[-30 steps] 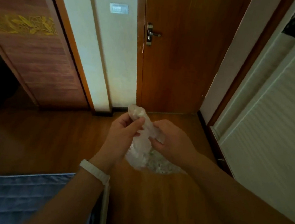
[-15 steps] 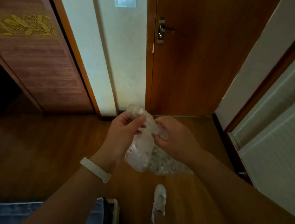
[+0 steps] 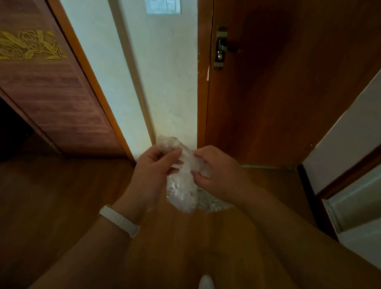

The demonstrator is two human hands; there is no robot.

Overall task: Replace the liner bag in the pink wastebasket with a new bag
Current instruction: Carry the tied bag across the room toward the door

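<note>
A crumpled, translucent white plastic bag point(image 3: 182, 189) hangs bunched between both hands at chest height, above the wooden floor. My left hand point(image 3: 152, 171) pinches its upper end, thumb and fingers closed on the plastic; a white band sits on that wrist. My right hand point(image 3: 219, 172) grips the bag just to the right, fingers curled into the folds. The bag's lower part dangles below the hands. The pink wastebasket is not in view.
A closed brown wooden door point(image 3: 282, 83) with a metal handle point(image 3: 223, 47) stands straight ahead. A white wall strip with a light switch point(image 3: 162, 3) is left of it, and a dark wardrobe point(image 3: 40, 85) further left. White sliding panels point(image 3: 368, 206) are on the right. A white shoe point(image 3: 206, 288) shows below.
The view has moved closer to the door and the blue bed edge has dropped out of sight. Both hands keep hold of the bag, working its top end.
</note>
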